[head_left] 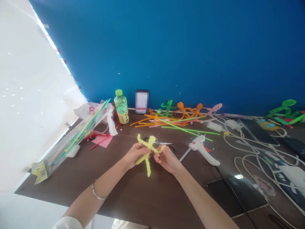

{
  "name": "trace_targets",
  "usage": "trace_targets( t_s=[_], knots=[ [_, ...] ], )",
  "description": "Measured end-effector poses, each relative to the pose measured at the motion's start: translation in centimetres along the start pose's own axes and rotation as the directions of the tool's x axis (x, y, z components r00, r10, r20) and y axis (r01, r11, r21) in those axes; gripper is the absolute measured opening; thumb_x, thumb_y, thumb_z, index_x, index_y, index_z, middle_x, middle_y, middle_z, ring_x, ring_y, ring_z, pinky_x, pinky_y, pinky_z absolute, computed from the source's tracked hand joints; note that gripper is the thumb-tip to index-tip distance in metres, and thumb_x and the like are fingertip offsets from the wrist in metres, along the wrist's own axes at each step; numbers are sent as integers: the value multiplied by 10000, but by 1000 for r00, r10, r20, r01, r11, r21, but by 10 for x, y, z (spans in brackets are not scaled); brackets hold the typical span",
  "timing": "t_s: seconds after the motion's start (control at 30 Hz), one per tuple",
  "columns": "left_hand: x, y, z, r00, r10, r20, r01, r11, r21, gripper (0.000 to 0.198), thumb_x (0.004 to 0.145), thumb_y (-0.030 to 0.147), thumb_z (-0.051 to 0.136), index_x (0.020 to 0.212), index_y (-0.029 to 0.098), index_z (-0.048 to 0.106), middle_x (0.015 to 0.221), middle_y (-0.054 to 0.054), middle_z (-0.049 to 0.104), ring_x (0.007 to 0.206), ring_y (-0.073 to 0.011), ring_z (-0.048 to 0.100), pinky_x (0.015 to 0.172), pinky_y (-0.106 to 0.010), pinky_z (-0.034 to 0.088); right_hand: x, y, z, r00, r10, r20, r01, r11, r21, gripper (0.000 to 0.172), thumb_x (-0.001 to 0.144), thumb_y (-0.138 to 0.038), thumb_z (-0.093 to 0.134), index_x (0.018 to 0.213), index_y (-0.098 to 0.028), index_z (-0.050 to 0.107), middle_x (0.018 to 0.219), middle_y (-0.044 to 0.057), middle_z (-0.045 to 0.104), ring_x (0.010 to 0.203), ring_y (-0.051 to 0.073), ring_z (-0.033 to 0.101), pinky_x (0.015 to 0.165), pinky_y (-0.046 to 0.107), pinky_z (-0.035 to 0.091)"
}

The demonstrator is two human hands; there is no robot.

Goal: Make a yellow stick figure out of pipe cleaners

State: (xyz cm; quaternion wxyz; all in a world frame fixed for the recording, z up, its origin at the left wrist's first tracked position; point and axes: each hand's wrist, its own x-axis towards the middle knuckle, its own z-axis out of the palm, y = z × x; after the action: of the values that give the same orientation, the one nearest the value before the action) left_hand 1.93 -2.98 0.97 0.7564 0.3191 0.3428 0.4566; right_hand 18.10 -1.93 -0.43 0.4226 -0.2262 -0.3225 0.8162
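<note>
Bangle: smooth, polished metal. Figure: fuzzy chenille, rough and matt (the roughest thing on my desk). Desk: dark brown wood finish, low sheen. Glue gun: smooth white plastic. Bottle: glossy clear plastic. Bag: thin, crinkled white plastic. Paper: matt pink sheet. Tablet: glossy black glass. Wall: smooth, matt blue.
</note>
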Motion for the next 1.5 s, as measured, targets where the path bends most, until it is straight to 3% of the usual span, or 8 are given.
trace_targets(
  t_s=[0.2,0.37,0.47,0.53,0.7,0.93,1.13,1.5],
  knots=[
    [-1,1,-1,997,10,72,-16,997,79,260,595,244,736,811,120,661,692,-51,637,552,-106,543,588,-253,411,-2,-4,4,998,50,42,-52,997,51,297,667,-431,671,595,-183,525,538,-37,470,502,82,504,448,186,339],
    [0,-2,-1,995,3,103,-15,993,117,282,604,251,730,842,114,664,678,-51,640,553,-116,558,573,-251,421,-1,-4,5,998,59,-25,-56,994,96,268,621,-321,726,561,-165,516,595,-29,479,513,58,471,425,165,330],
    [3,-5,-4,998,23,63,-27,998,63,272,596,240,736,828,117,664,703,-51,646,565,-118,572,591,-253,437,2,-4,4,996,38,-84,-28,992,121,261,635,-386,706,622,-184,540,595,-37,470,505,57,455,426,167,343],
    [6,-4,-8,996,75,-46,-76,997,-19,238,589,238,741,785,129,661,702,-36,648,577,-110,580,614,-245,450,4,-3,3,989,-15,-149,29,995,94,280,673,-468,646,744,-209,566,641,-34,492,506,59,457,423,177,349],
    [16,0,-16,926,204,-318,-266,950,-164,211,596,224,738,776,155,652,795,-22,662,686,-96,609,671,-196,464,7,5,4,954,-218,-208,135,927,-349,315,675,-361,671,915,-226,521,767,-23,535,533,83,530,453,216,390],
    [16,0,-15,932,210,-294,-255,959,-123,243,613,220,728,811,105,645,822,-69,671,735,-118,618,736,-218,466,1,14,18,907,-376,-189,157,720,-676,193,735,-329,606,862,-191,559,629,-2,571,535,129,556,517,277,471],
    [12,1,-11,956,137,-260,-169,980,-107,357,571,178,754,885,112,599,829,-83,676,664,-133,621,694,-259,489,-2,15,16,896,-425,-127,236,699,-675,181,718,-318,623,864,-211,619,817,39,623,630,159,605,574,312,530],
    [13,-1,-12,963,109,-248,-143,982,-121,376,572,184,755,906,104,602,831,-81,677,614,-118,610,615,-229,488,0,10,16,943,-317,-99,229,836,-499,190,708,-301,650,871,-206,628,822,38,654,635,153,627,606,320,526]
  ],
)
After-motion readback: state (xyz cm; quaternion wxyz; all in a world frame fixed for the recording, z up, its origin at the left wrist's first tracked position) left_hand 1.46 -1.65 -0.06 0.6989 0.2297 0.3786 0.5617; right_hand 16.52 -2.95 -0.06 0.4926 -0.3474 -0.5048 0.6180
